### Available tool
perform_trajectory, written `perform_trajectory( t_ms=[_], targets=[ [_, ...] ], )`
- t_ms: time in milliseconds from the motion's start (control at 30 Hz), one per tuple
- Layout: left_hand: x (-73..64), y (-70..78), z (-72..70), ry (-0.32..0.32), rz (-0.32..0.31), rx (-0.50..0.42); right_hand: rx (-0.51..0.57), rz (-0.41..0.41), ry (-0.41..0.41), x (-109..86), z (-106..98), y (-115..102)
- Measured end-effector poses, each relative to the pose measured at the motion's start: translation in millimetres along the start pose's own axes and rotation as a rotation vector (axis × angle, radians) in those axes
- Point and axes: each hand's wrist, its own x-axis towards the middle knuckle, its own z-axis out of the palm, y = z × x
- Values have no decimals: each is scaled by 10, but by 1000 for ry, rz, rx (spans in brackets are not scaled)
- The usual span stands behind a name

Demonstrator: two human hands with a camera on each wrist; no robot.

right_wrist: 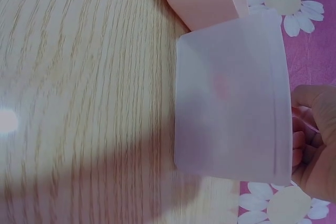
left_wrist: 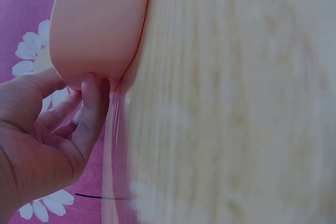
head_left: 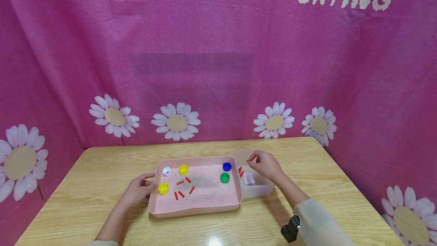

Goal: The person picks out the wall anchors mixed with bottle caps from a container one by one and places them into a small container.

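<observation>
Through the head view I see the right hand [head_left: 267, 165] over the translucent plastic bin [head_left: 259, 191], thumb and finger closed in a pinch on one short red stick [head_left: 247, 160]. I judge the step in hand to be passing red sticks singly between the bin and the pink tray [head_left: 218, 196]; which way, I cannot tell from this moment. To my mind the next move calls for a light, steady pinch and clearance over the wall between the two containers before letting go. My count: five red sticks on the tray floor, at least two in the bin, one pinched. The tray also has five bottle caps: one white cap [head_left: 166, 171], two yellow caps [head_left: 183, 169], one blue cap [head_left: 227, 166] and one green cap [head_left: 224, 178]. One white square [head_left: 249, 178] lies in the bin.

In the left wrist view I see the left hand [left_wrist: 47, 135] holding the tray's end, its fingers bent against the wall; I'd keep it there as a brace.

In the right wrist view the bin's wall stands beside the right hand's bent fingers. Something red shows at them, but the fingertips are too hidden for me to check the pinch.
</observation>
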Motion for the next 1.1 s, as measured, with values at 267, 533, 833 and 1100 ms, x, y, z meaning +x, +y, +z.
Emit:
perform_trajectory(
  t_ms=[267,533,833,1100],
  targets=[
    [-11,11,0,4,22,-1,-12,6,6,24,63,-8],
    [6,-1,10,2,14,-1,2,7,-6,16,130,-17],
    [14,-21,7,3,19,-5,-3,39,8,27,151,-32],
    [8,-19,-1,3,10,1,-1,30,17,41,126,-49]
  ],
)
